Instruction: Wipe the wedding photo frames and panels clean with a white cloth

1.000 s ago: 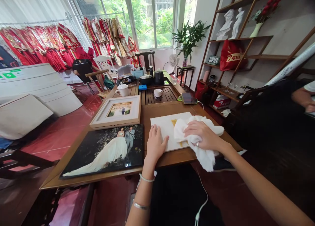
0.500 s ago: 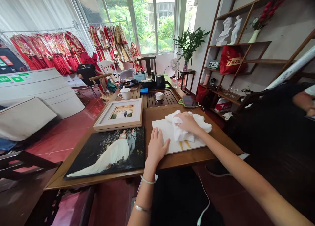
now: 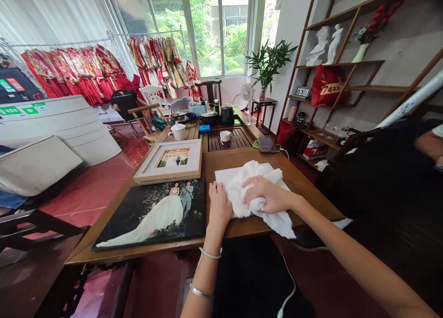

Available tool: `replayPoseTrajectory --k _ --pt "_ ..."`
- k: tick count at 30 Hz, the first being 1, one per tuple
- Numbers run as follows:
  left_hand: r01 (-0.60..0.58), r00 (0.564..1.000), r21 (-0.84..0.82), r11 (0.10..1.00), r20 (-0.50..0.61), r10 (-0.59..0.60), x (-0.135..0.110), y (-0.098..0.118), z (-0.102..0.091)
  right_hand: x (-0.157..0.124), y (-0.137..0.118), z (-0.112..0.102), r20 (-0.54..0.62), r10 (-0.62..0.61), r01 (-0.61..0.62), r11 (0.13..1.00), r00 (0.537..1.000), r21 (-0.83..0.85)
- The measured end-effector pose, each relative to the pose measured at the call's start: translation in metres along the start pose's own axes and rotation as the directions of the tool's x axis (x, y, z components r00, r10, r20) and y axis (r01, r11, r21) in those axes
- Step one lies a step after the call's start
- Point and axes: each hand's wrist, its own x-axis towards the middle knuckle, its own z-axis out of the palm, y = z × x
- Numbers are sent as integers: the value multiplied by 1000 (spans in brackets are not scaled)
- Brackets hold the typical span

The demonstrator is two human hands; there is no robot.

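Over the table [image 3: 311, 195], the left hand [image 3: 220, 208] is resting on a board [image 3: 224, 175] (fingers close together); the right hand [image 3: 269, 195] is clutching cloth [image 3: 255, 169], fingers curled.

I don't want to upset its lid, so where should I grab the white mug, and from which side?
Probably best by the handle of the white mug, coming from the left: the mug stands upright and its loop sticks out that way. The lid looks a poorer hold, since it might lift off.
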Motion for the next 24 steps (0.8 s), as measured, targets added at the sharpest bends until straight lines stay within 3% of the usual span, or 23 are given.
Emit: replayPoseTrajectory --k 2,4,5,7,9,10,14,19,24 --pt "-3 1000 -2 1000 -29 3 -1 0 1 -22 5 -5 -36 -5 8 996 999 90" --pt "-6 999 -30 1000 -52 4 -1 2 -1 -44 17 -9 -176 63 -33 985 982 169" --pt "0 998 -61 998 -59 -3 0 3 -2 -53 26 -9 -286 130 -78 979 949 187" --pt "40 997 -155 987 -59 -50 3 4 -6 -69 44 -7 -504 278 -190 957 818 220" --pt "118 991 -298 947 -28 -133 8 7 -10 -78 58 -3 -595 366 -226 927 715 298" --pt "166 984 -388 907 -1 -180 11 8 -12 -81 63 0 -609 390 -226 916 690 331" --pt "314 932 -696 646 97 -349 19 20 -23 -82 71 9 -615 421 -220 900 667 377" --pt "431 851 -737 521 140 -506 24 35 -37 -81 71 12 -645 430 -189 893 632 409" --pt "495 754 -790 360 186 -630 35 42 -44 -82 74 13 -645 434 -190 890 629 414"
